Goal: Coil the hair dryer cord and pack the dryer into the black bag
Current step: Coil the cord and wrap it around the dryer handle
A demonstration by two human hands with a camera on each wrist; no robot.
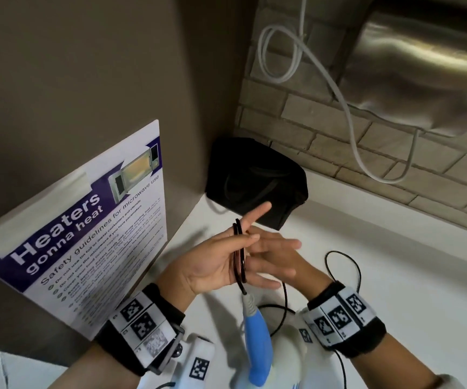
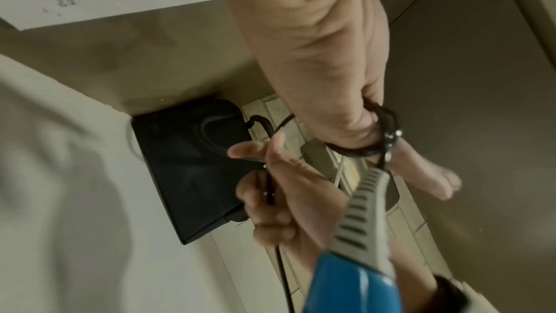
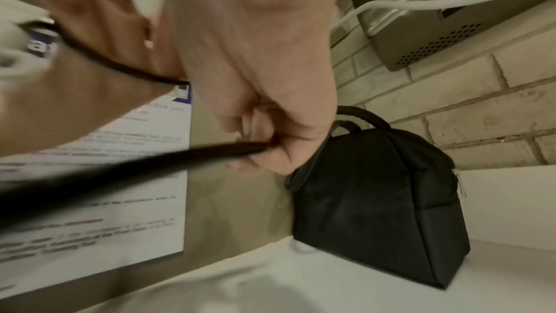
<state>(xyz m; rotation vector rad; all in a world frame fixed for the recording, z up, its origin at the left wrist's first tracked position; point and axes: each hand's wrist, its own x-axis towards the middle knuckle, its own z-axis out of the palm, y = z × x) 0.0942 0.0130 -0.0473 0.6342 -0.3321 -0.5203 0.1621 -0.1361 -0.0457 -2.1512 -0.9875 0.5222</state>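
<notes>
A microwave safety poster leans on the wall at my left. My left hand is spread flat, fingers straight, with black cord loops wound around them. My right hand pinches the cord just beside it; the blue-handled hair dryer hangs below, the black bag stands in the corner beyond.
</notes>
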